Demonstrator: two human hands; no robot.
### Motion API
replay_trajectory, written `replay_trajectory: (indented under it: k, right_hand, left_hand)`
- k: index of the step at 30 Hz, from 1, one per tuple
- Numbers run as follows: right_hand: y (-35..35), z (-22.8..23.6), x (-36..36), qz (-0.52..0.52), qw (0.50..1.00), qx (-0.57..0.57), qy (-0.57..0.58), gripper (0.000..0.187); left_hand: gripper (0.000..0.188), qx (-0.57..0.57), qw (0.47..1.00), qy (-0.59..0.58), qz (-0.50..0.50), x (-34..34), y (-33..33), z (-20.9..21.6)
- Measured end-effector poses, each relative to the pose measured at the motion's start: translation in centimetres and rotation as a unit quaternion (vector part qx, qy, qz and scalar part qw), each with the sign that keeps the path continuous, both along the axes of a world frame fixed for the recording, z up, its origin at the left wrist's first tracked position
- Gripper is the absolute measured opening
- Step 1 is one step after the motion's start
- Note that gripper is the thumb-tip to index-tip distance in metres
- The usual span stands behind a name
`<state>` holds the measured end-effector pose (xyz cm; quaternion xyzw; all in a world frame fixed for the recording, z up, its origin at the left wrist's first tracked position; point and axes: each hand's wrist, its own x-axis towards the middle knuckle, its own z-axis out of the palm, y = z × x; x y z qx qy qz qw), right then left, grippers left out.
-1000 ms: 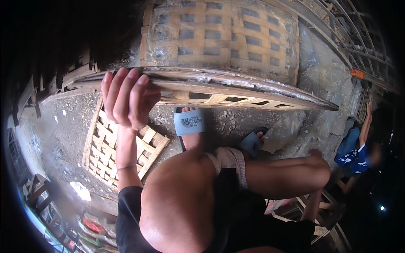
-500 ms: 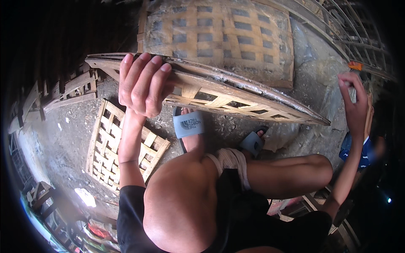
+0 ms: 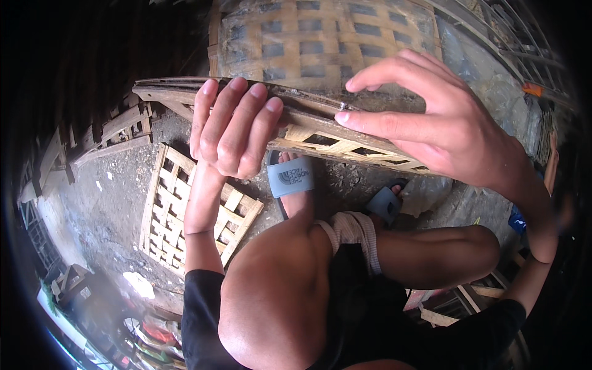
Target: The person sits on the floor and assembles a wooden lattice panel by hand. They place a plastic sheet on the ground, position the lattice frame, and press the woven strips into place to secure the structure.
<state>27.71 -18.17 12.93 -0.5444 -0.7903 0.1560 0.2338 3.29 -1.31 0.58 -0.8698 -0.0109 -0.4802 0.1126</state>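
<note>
Right now the left hand (image 3: 237,132) is clamped over the upper edge of a wooden-framed panel (image 3: 327,140), four fingers folded across the top and the thumb out of sight behind the wood. The panel stands tilted on edge, raised in front of the knees, with its lattice of pale slats facing down toward the feet and a dark slot running between the boards along its top. Over the panel's right part hangs the right hand (image 3: 444,120), its thumb and forefinger spread apart on either side of a small whitish bit (image 3: 343,106) at that edge — whether the thumb presses on the wood, I cannot tell.

Below and to the left, a second woven panel (image 3: 161,225) lies on the grey floor (image 3: 114,203), partly hidden by the left forearm. Beyond the held one lies a larger lattice panel (image 3: 296,37) — hazy-looking, its slats widely spaced. Two blue-grey sandals, one (image 3: 291,177) nearer the left forearm, the other (image 3: 383,205) further right, show beneath.
</note>
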Motion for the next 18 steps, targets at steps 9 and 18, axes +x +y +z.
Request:
replay_trajectory:
  k: [9,18]
  right_hand:
    - [1.9,-0.4,0.2,0.062,0.997,0.047,0.020,0.030]
    - [2.0,-0.6,0.1,0.074,0.994,0.075,0.004,0.026]
  left_hand:
    - [0.038,0.010,1.000,0.007,-0.009,0.2,-0.3,0.6]
    - [0.035,0.010,1.000,0.005,-0.010,0.4,-0.5,0.5]
